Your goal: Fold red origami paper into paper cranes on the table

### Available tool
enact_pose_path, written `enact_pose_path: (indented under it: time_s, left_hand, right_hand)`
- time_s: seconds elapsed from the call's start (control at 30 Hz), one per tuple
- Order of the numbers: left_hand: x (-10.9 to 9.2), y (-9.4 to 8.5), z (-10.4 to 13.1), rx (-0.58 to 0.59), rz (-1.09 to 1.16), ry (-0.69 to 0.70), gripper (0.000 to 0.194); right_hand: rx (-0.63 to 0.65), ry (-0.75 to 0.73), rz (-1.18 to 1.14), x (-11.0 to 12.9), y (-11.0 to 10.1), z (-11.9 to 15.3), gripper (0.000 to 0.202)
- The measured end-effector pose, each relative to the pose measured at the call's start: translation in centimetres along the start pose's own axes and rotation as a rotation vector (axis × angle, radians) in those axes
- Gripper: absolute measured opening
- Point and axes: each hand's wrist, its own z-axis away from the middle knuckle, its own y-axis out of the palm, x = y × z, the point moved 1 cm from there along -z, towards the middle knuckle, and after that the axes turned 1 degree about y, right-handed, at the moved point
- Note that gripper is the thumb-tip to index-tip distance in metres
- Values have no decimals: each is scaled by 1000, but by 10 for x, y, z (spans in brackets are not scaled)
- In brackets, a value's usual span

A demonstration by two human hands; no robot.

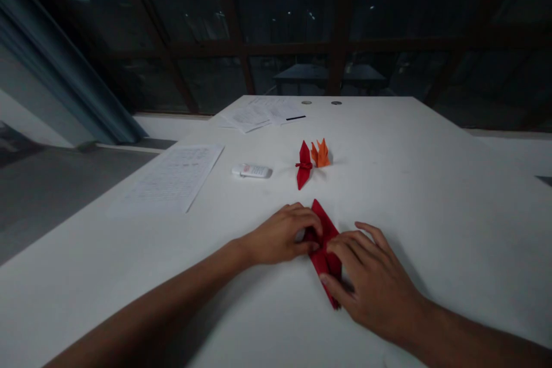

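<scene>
A folded piece of red paper (331, 232) lies on the white table between my hands, its pointed end facing away from me. My left hand (287, 233) pinches its left side with thumb and curled fingers. From the right, my right hand (373, 276) grips the near part, thumb at the lower left edge and fingertips on top; the little finger sticks out. Both hands hide parts of the paper's folds. Just beyond stand a red paper crane (304, 165) and, touching or very close to it, an orange paper crane (321, 153).
On the white table (431, 184), a white capped bottle or tube (251, 171) lies left of the cranes. Written sheets (172, 175) rest at the left edge, more papers (263, 113) with a dark strip (295, 118) farther back. Two small round discs (336, 103) sit at the far edge.
</scene>
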Motion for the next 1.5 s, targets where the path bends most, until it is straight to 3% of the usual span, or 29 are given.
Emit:
enact_pose_path:
  time_s: [0.2,0.43,0.67,0.9,1.07,1.23,1.5]
  left_hand:
    - [-3,0,1,-37,5,-5,29]
    - [1,0,2,-108,19,-23,59]
    - [3,5,2,-105,38,-9,56]
    - [-1,6,3,-109,138,32,50]
    - [-1,7,3,-105,161,-84,62]
    - [-1,5,0,-78,148,-121,71]
    - [-3,4,-1,-93,170,-78,61]
  right_hand:
    - [102,-77,80,2,-3,2,33]
    - [134,-85,44,2,-7,2,37]
    - [83,205,-157,-30,-2,-17,31]
    - [140,185,-134,-39,2,-22,33]
    - [167,180,-159,-35,-1,-22,22]
    - [117,233,-169,-36,0,-21,45]
    - [91,194,-129,-36,0,-21,38]
